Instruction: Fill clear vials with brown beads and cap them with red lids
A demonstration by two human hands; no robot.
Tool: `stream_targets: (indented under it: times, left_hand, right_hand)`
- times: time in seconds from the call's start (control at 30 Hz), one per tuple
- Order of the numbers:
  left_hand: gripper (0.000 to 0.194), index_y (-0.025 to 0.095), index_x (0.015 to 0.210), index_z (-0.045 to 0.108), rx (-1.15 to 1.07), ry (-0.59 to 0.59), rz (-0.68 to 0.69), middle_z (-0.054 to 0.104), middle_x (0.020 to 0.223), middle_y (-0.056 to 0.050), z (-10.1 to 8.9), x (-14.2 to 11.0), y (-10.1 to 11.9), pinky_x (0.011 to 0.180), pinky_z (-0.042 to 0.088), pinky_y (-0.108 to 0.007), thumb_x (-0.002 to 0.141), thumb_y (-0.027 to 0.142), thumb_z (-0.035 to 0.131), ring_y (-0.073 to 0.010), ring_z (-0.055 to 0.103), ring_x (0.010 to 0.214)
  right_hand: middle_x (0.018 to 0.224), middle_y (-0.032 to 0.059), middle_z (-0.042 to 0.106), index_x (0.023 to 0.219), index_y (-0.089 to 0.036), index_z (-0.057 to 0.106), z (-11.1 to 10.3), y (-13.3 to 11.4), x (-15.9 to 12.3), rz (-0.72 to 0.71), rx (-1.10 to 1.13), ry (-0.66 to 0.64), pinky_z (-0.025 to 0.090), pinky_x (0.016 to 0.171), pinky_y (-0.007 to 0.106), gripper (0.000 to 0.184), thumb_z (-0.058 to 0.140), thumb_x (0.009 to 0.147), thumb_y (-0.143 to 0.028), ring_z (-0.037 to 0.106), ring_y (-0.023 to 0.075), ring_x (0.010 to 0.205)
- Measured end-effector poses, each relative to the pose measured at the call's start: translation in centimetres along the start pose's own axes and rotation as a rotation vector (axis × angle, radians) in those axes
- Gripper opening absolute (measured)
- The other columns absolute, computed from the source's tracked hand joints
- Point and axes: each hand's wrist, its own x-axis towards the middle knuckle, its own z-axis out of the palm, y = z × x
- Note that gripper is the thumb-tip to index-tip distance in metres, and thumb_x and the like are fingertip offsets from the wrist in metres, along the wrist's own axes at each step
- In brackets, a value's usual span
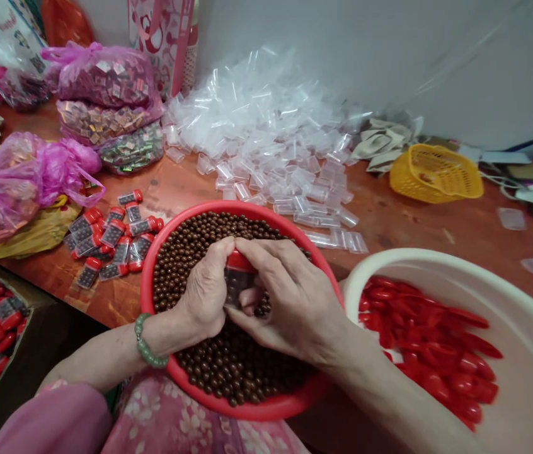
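Between my two hands, over a red basin (pixel 153 252) of round brown chocolate balls (pixel 229 378), is a small clear plastic container (pixel 238 284) with a red cap (pixel 238 260). My left hand (pixel 205 290) is closed against its left side, with the thumb up at the cap. My right hand (pixel 290 296) wraps round it from the right, fingers on the cap and thumb low down. Dark contents show through the container's wall. Much of it is hidden by my fingers.
Filled red-capped containers (pixel 115 236) lie left of the basin, more in a cardboard box (pixel 40 321). Clear empty containers (pixel 271 151) are heaped behind. A white tub (pixel 436 258) of red caps (pixel 431 340) stands right, a yellow basket (pixel 436 183) beyond. Pink bags (pixel 101 82) sit back left.
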Motion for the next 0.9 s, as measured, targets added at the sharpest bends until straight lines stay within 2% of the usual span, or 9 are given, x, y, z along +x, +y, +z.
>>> stream_targets:
  times: [0.1,0.2,0.27,0.33,0.47,0.57,0.7,0.9]
  left_hand:
    - [0.044,0.018,0.066,0.051,-0.18,-0.084,-0.045,0.045,0.046,0.003,0.2,0.2,0.5,0.037,0.037,-0.02,0.094,0.044,0.029,-0.0082,0.04,0.036]
    - [0.046,0.015,0.072,0.056,-0.203,-0.118,-0.08,0.055,0.053,0.0,-0.3,0.4,0.6,0.037,0.037,-0.02,0.096,0.043,0.029,-0.0078,0.042,0.036]
    - [0.051,0.015,0.067,0.055,-0.16,-0.147,-0.079,0.053,0.05,0.0,-0.6,0.5,0.5,0.038,0.036,-0.02,0.096,0.048,0.03,-0.0079,0.042,0.037]
    - [0.061,0.015,0.061,0.053,-0.109,-0.197,-0.082,0.047,0.046,0.001,-0.8,0.6,0.3,0.039,0.035,-0.02,0.096,0.058,0.028,-0.0077,0.041,0.036]
    - [0.077,0.015,0.057,0.051,-0.01,-0.197,-0.041,0.043,0.043,0.001,-0.8,0.7,0.1,0.039,0.032,-0.02,0.09,0.075,0.015,-0.0068,0.038,0.036]
    - [0.079,0.017,0.055,0.05,0.036,-0.156,-0.009,0.041,0.041,0.001,-0.8,0.8,0.1,0.039,0.032,-0.021,0.087,0.078,0.013,-0.0075,0.037,0.036]
    - [0.077,0.019,0.051,0.046,0.03,-0.142,0.002,0.04,0.039,0.001,-1.0,0.8,0.1,0.039,0.031,-0.021,0.085,0.081,0.016,-0.0082,0.038,0.036]
    - [0.08,0.017,0.051,0.05,-0.002,-0.19,-0.05,0.041,0.04,0.001,-1.1,1.0,0.6,0.039,0.031,-0.021,0.087,0.079,0.012,-0.0078,0.038,0.035]
  right_hand:
    - [0.116,0.0179,0.063,0.138,-0.015,0.04,-0.7,0.5,0.6,0.113,0.197,-0.15,0.056,0.086,0.048,0.069,0.07,0.078,-0.03,0.062,0.0307,0.105]
    - [0.121,0.0148,0.063,0.136,-0.017,0.047,-1.5,1.3,0.8,0.192,0.441,-0.258,0.056,0.09,0.042,0.067,0.075,0.079,-0.039,0.062,0.0276,0.109]
    - [0.115,0.0104,0.067,0.126,-0.021,0.058,-1.5,1.7,0.8,0.303,0.582,-0.237,0.056,0.09,0.041,0.047,0.07,0.084,-0.037,0.066,0.0248,0.105]
    - [0.103,0.007,0.071,0.114,-0.022,0.066,-1.2,1.8,0.8,0.472,0.709,-0.168,0.059,0.084,0.039,0.028,0.065,0.089,-0.034,0.07,0.0227,0.095]
    - [0.088,0.0032,0.071,0.106,-0.021,0.068,-0.2,0.8,1.0,0.804,1.017,-0.093,0.062,0.057,0.031,0.027,0.07,0.084,-0.037,0.071,0.017,0.062]
    - [0.084,-0.0004,0.069,0.1,-0.021,0.068,0.2,-0.3,1.4,0.952,1.194,-0.006,0.061,0.047,0.026,0.027,0.076,0.079,-0.036,0.066,0.0122,0.048]
    - [0.085,-0.0027,0.068,0.094,-0.021,0.069,0.6,-1.0,1.7,1.011,1.237,0.101,0.059,0.042,0.022,0.024,0.079,0.075,-0.033,0.065,0.0099,0.044]
    - [0.081,-0.0045,0.065,0.092,-0.023,0.069,0.8,-1.0,1.4,0.969,1.228,0.149,0.062,0.046,0.024,0.016,0.076,0.079,-0.029,0.066,0.0104,0.047]
